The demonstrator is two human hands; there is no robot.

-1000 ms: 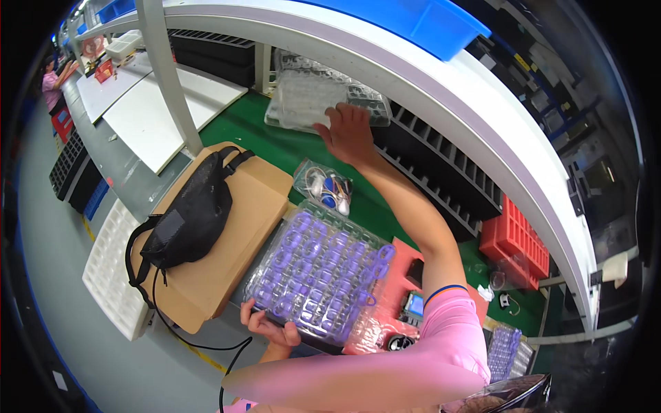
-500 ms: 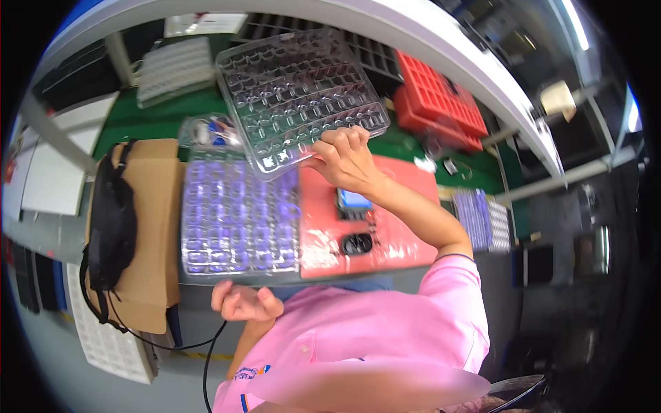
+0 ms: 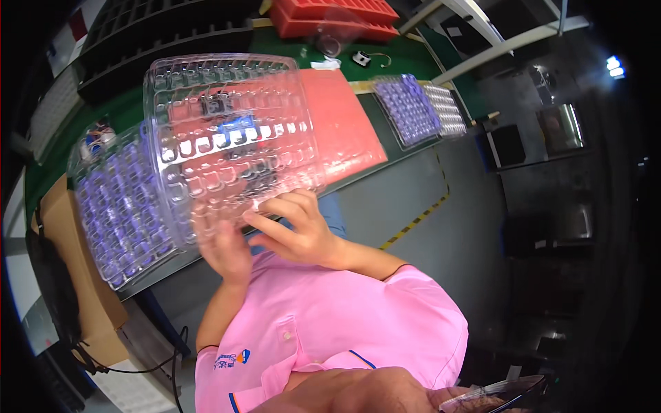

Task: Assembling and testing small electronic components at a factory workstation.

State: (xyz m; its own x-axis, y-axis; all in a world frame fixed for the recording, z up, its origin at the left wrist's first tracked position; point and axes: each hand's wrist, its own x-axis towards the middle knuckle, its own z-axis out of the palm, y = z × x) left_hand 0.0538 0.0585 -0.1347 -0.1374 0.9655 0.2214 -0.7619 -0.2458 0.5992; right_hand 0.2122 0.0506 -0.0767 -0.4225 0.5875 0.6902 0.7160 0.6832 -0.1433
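Note:
A clear plastic blister tray [image 3: 275,148] with rows of moulded pockets is held tilted over the table. My right hand [image 3: 296,230] grips its near edge between thumb and fingers. Beside it, my left hand [image 3: 228,256] is at the same edge, its fingers smeared by motion, so their grip is unclear. Through the tray show a blue-topped device [image 3: 237,127] and dark parts on the red mat [image 3: 344,131]. To the left lies a filled tray of purple pieces [image 3: 120,206], partly overlapped by the clear tray.
Red slotted bins [image 3: 337,17] and black slotted racks [image 3: 158,41] stand at the back. Another purple-filled tray [image 3: 406,110] lies at the right end of the green table. A small device with a wire [image 3: 361,58] sits behind the mat. Left are a cardboard box [image 3: 82,268] and black bag [image 3: 51,268].
The clear tray has come nearer, from the back of the table to over the mat, in my right hand. My left hand has risen to its near edge. The view has swung right.

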